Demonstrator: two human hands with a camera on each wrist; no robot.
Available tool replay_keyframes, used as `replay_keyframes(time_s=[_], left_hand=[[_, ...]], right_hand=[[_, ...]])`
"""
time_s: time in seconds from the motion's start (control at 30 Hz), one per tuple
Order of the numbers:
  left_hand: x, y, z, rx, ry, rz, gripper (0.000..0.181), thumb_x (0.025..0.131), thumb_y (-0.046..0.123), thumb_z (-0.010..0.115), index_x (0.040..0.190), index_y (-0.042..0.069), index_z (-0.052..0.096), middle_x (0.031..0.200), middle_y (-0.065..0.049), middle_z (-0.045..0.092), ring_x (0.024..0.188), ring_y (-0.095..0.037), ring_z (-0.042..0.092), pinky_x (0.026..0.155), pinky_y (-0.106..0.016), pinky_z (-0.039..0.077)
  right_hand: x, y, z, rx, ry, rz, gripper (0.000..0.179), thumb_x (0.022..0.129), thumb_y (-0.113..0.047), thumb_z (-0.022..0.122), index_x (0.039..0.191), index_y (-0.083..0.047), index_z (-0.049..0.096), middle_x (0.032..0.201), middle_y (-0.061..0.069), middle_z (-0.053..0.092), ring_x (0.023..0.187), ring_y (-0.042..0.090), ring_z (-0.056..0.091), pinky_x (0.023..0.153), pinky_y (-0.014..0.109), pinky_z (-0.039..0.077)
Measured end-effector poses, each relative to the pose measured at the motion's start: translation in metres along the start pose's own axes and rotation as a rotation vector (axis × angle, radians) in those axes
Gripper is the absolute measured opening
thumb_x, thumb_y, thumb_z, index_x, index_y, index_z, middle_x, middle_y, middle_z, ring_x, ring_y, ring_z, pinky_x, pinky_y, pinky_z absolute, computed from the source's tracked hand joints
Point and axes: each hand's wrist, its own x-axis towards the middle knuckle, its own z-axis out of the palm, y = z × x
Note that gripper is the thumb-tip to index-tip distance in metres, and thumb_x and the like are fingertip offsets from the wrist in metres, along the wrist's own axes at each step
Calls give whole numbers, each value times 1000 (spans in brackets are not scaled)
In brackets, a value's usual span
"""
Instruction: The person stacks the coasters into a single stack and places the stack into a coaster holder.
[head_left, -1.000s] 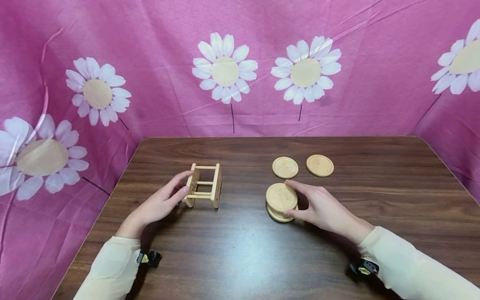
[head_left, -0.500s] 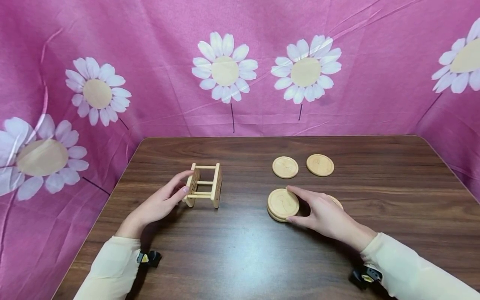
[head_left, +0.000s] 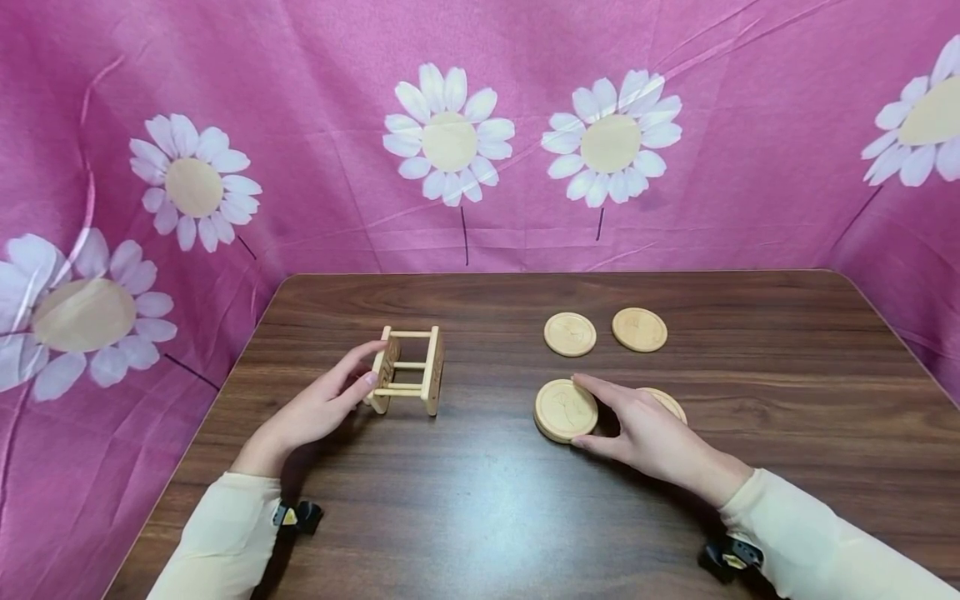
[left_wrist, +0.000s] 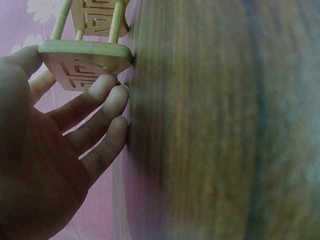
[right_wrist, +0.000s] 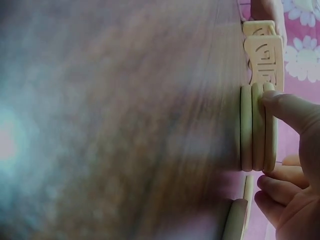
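Note:
My left hand (head_left: 315, 408) pinches the left side panel of a small light wooden coaster rack (head_left: 433, 371), thumb toward the near side and index finger at the far side. The rack stands on its feet, its slots bare; cut-out patterns show in the left wrist view. My right hand (head_left: 652, 429) holds the edge of the top wooden coaster (head_left: 564, 408) between thumb and fingers. That coaster lies flat on a stack, and the right wrist view shows three stacked coasters (right_wrist: 257, 127) in line. Another coaster (head_left: 666, 405) lies partly hidden behind the right hand.
Two single coasters lie farther back, a left one (head_left: 570, 334) and a right one (head_left: 640, 330). All rest on a dark wood-grain table (head_left: 480, 517). A pink cloth with white daisies (head_left: 315, 125) hangs along the table's back and sides.
The top coaster has come down and toward me onto the stack, now lined up with those below. Moving with it, my right hand has uncovered the coaster behind. The left hand stays still.

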Motion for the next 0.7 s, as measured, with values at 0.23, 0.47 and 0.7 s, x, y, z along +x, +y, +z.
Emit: replay_keyframes(time_s=[0.23,0.47,0.7], left_hand=[[0,0,-1,-1,-3,-2,52,116,22,49,167,20,37,121,-12,70,101,-18,64,91,-35,52],[1,-1,-1,-6,-5,1,52,116,21,50,166,20,37,119,-12,69,99,-17,63,89,-34,52],[1,-2,-1,-12,-5,-1,52,116,21,50,166,19,37,117,-11,68,98,-17,63,88,-33,52]], right_hand=[[0,1,-8,54,4,21,76,88,-27,91,151,-1,58,93,3,77,68,4,69,67,27,58],[7,7,-18,222,49,57,49,99,-13,79,144,-1,65,59,-14,59,46,-14,42,51,17,41],[13,13,-19,276,88,132,35,101,-7,75,135,1,71,126,17,79,82,11,78,70,27,63]])
